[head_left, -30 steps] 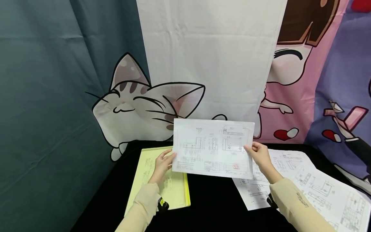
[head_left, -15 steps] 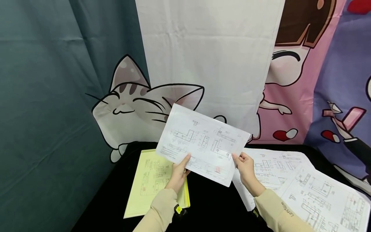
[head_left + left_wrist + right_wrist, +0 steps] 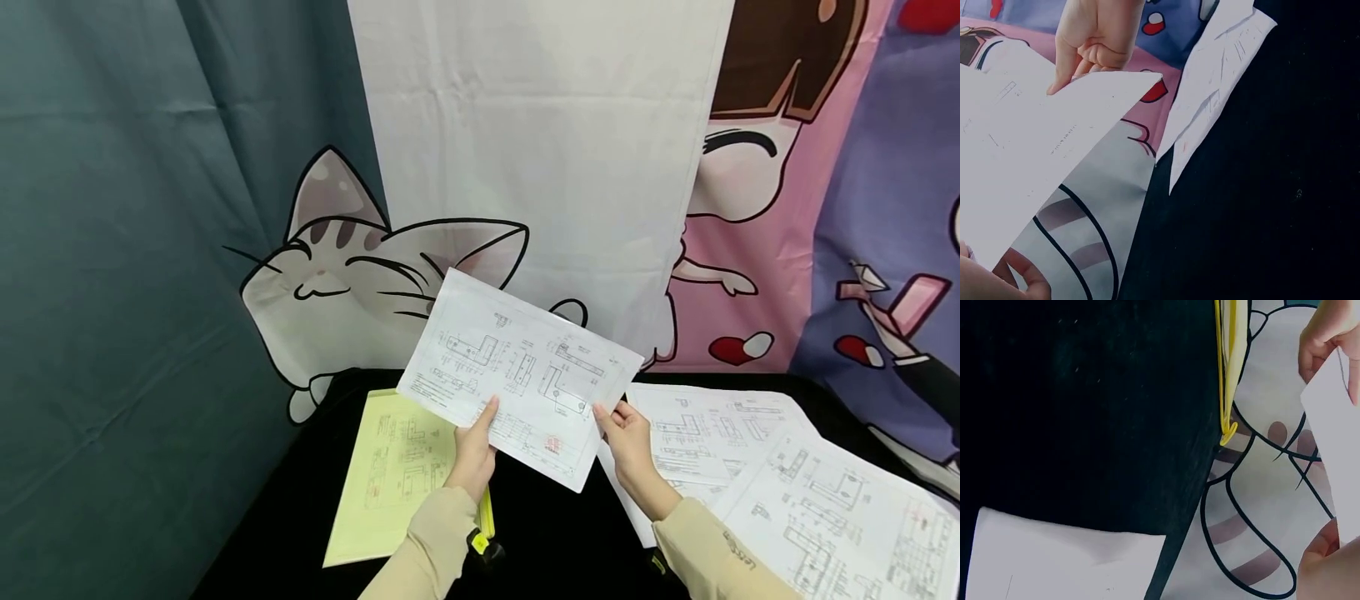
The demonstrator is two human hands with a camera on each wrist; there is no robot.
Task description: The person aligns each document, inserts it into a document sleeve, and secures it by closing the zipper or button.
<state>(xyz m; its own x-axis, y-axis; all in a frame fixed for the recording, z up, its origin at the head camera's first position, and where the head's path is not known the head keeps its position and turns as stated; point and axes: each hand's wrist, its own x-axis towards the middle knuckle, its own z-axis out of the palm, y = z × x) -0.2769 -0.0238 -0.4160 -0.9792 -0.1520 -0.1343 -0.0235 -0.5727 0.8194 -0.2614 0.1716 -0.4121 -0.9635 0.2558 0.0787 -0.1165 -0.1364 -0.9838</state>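
Observation:
Between both hands a white sheet (image 3: 517, 367) printed with technical drawings is held up, tilted so its right side hangs lower. My left hand (image 3: 474, 454) pinches its lower edge, thumb on the printed face. The right hand (image 3: 630, 442) grips the sheet near its right edge, thumb in front. In the left wrist view the right hand (image 3: 1100, 37) holds the far edge of the drawing sheet (image 3: 1035, 144). In the right wrist view both hands appear at the right, with the left hand (image 3: 1332, 344) at the top.
A yellow-green folder (image 3: 382, 492) with a drawing showing lies left on the black tabletop (image 3: 555, 542). Several other drawing sheets (image 3: 847, 500) lie overlapping at the right. Behind the table hangs a cartoon-printed curtain (image 3: 555, 150).
The sheet has gone from nearly level to tilted clockwise and come slightly lower. The left hand has shifted right from the sheet's left edge to its lower edge; the right hand has moved left and down.

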